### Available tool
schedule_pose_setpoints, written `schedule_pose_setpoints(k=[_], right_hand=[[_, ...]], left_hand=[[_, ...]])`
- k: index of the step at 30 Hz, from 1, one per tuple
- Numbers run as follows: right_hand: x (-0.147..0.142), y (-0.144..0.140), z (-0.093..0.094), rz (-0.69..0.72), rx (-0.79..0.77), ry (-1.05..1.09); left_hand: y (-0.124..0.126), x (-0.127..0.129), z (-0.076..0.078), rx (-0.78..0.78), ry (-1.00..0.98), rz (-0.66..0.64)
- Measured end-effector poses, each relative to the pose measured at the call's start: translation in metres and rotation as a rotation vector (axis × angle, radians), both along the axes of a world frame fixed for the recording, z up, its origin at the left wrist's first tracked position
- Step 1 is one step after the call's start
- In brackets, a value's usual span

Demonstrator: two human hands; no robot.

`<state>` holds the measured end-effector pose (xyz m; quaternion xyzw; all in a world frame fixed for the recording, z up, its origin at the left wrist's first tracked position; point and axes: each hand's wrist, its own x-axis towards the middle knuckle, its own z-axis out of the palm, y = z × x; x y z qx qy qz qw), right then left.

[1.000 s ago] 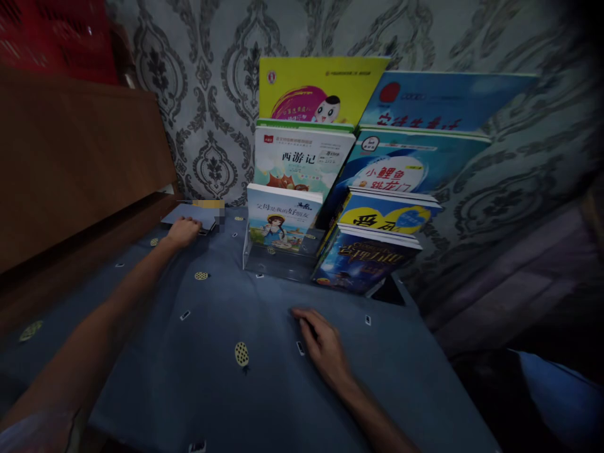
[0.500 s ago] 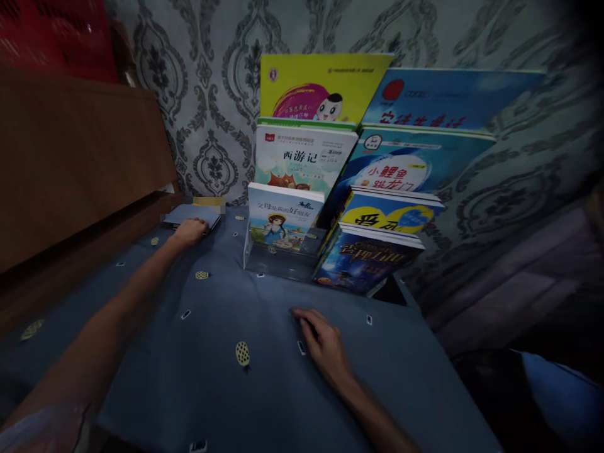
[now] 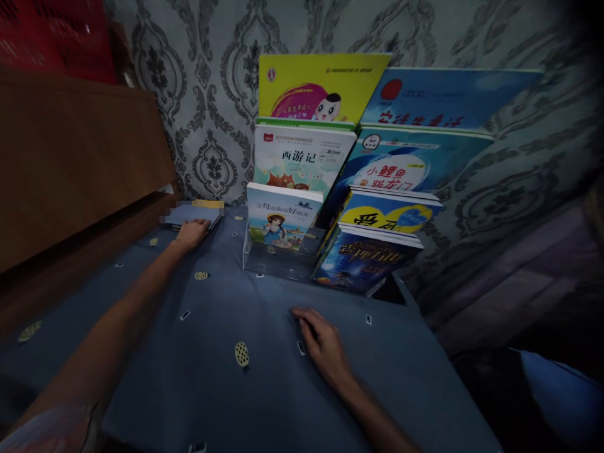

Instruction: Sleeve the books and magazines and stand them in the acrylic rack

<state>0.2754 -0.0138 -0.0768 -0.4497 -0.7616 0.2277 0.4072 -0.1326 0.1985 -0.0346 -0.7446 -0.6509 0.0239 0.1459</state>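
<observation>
My left hand (image 3: 191, 233) reaches far across the table to a flat grey-blue book (image 3: 189, 214) that lies by the wall at the back left. Its fingers close over the book's near edge. My right hand (image 3: 322, 346) rests palm down on the blue patterned tablecloth (image 3: 212, 377), fingers loosely bent, holding nothing. Just beyond it stands a clear tiered book stand (image 3: 264, 261) that holds several children's books, the front one showing a girl on its cover (image 3: 280, 217).
A wooden board (image 3: 80, 151) rises along the left side of the table. Patterned wallpaper (image 3: 212, 94) backs the book stand. The table's right edge drops off near a dark gap (image 3: 472, 371), and something blue (image 3: 557, 390) lies lower right.
My left hand has slid a little to the right along the flat book's near edge, and the book has shifted slightly. My right hand has stayed in place.
</observation>
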Motion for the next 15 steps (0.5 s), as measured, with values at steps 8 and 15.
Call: schedule_pose_setpoints(k=[8, 15], right_hand=[[0.0, 0.0, -0.001, 0.003, 0.004, 0.004], [0.0, 0.0, 0.0, 0.021, -0.005, 0.007]], left_hand=[[0.002, -0.003, 0.01, -0.023, 0.038, -0.048], [-0.023, -0.002, 0.009, -0.011, 0.049, -0.089]])
